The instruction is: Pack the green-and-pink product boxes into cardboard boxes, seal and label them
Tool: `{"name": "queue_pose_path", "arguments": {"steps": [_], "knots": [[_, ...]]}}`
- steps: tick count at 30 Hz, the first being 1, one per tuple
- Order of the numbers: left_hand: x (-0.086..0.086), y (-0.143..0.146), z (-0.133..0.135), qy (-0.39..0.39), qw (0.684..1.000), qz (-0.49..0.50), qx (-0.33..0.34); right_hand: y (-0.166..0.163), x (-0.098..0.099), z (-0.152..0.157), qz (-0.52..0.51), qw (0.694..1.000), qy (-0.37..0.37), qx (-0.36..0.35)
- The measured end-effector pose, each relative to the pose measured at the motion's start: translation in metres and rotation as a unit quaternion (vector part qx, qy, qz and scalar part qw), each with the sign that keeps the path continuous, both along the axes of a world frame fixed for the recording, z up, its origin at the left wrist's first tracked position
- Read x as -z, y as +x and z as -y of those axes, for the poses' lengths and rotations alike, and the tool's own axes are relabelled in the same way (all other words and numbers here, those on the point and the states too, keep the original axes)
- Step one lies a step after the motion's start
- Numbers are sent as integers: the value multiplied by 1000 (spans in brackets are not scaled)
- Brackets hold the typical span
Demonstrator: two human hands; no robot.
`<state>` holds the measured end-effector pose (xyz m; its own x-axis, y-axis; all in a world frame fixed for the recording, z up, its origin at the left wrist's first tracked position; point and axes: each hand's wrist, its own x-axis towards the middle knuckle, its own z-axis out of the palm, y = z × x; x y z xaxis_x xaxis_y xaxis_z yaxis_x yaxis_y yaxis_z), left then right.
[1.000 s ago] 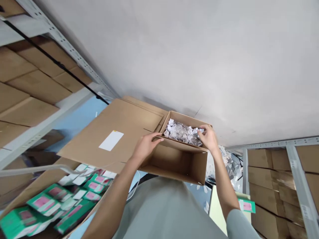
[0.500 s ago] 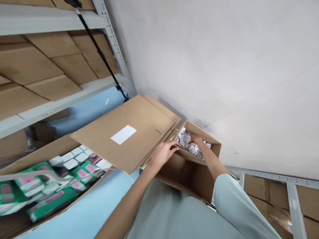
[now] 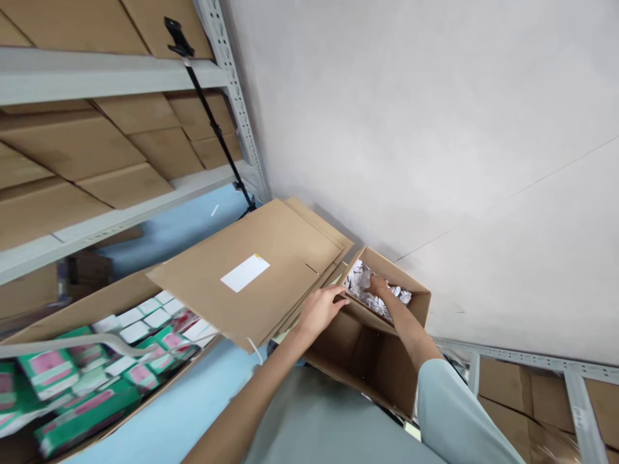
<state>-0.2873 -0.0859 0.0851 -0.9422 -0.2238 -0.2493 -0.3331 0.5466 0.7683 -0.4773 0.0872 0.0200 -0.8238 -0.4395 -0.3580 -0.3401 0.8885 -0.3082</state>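
your left hand is closed on the near rim of the small box, fingers curled over the edge and thumb on the outer face. your right hand is sunk to the knuckles in the crumpled foil that fills the far half of the box. its fingertips are buried, so whether they have pinched anything cannot be told.

the box sits open just ahead of your body, its far side near the wall. judged by its look, the foil is very light, soft and easily torn or flattened. take it in a loose handful rather than a tight pinch. the box is thin cardboard and probably light, with walls that flex, so grip it at the rim or a corner.

flat cardboard sheets with a white label lie just left of the box. further left is a big carton of green and pink packets, with a shelf of cartons above.
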Motion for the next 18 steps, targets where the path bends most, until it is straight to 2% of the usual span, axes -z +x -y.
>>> {"name": "queue_pose_path", "arguments": {"steps": [4, 8, 13, 16, 18], "knots": [[-5, 1, 0, 2, 1000, -5, -1, -3, -2, 6, 97, 984, 148, 3], [-4, 0, -2, 5, 1000, -3, -4, -12, -19, 6, 111, 974, 195, 2], [5, 1, -2, -6, 1000, -25, 5, -10, -69, -21, 57, 990, 128, 8], [10, 0, -3, -16, 999, -44, 8, 12, -104, -53, 9, 997, 67, 24], [12, -1, -3, -20, 999, -45, 12, 39, -125, -77, -38, 998, -11, 49]]}}
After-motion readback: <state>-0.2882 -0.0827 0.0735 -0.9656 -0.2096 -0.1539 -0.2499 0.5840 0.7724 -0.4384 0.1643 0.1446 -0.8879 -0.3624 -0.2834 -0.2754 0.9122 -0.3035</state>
